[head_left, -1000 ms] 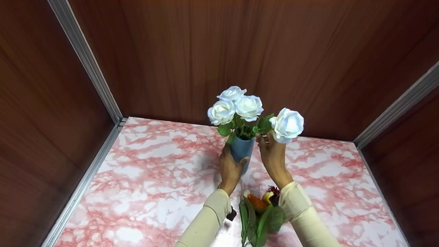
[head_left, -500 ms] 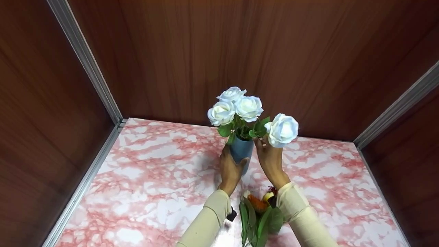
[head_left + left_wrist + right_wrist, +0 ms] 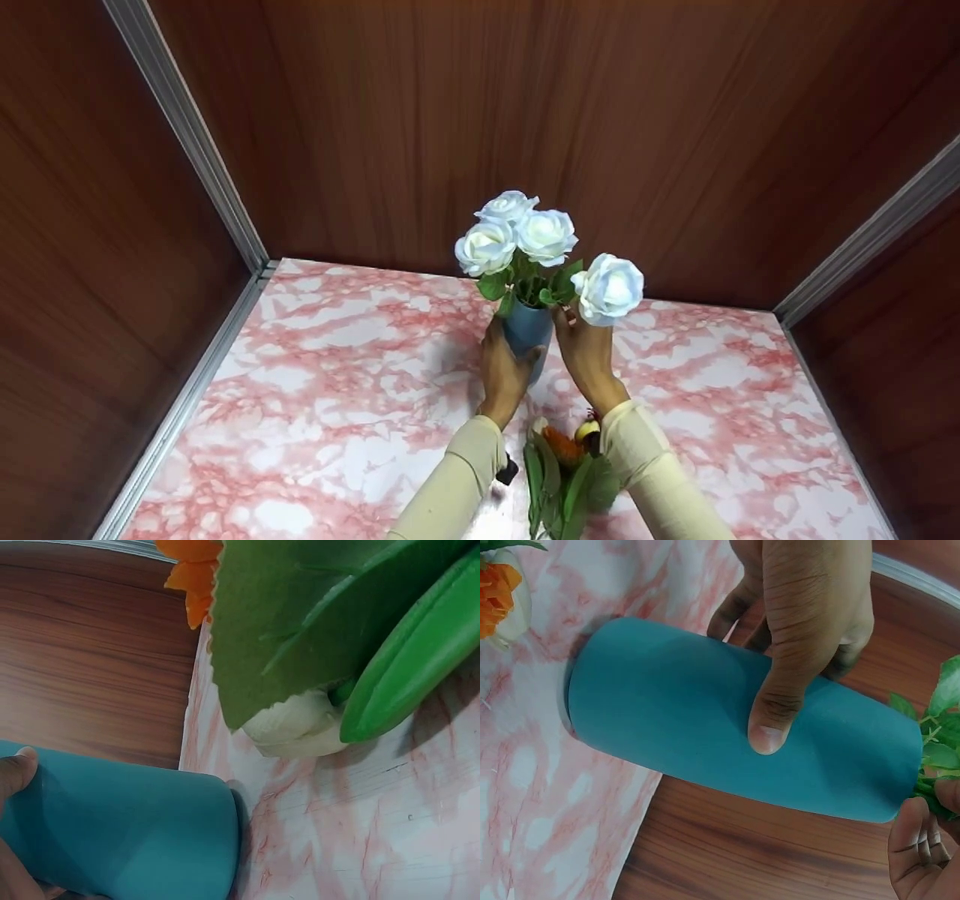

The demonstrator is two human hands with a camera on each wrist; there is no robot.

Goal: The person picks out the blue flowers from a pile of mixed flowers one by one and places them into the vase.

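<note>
My left hand (image 3: 506,371) grips a blue-teal vase (image 3: 528,328) that stands upright on the tabletop; its thumb lies across the vase wall in the right wrist view. Three white roses (image 3: 546,237) with green leaves rise from the vase's mouth. Another white rose (image 3: 609,289) leans out to the right, its bloom over my right hand (image 3: 587,349). At the vase rim, the right hand's thumb and fingers (image 3: 913,829) pinch green stems or leaves (image 3: 934,784). The bloom hides part of the right hand in the head view, and the stem's lower end is not visible.
Several more flowers with broad green leaves (image 3: 574,487) and an orange bloom (image 3: 562,446) lie on the pink-and-white marbled tabletop (image 3: 322,405), between the forearms. Brown wood-grain panels (image 3: 420,135) with metal edge strips (image 3: 187,127) enclose the back and sides.
My right hand has moved left and a little down with the white rose, bringing it closer to the vase. The left hand and the vase have stayed in place.
</note>
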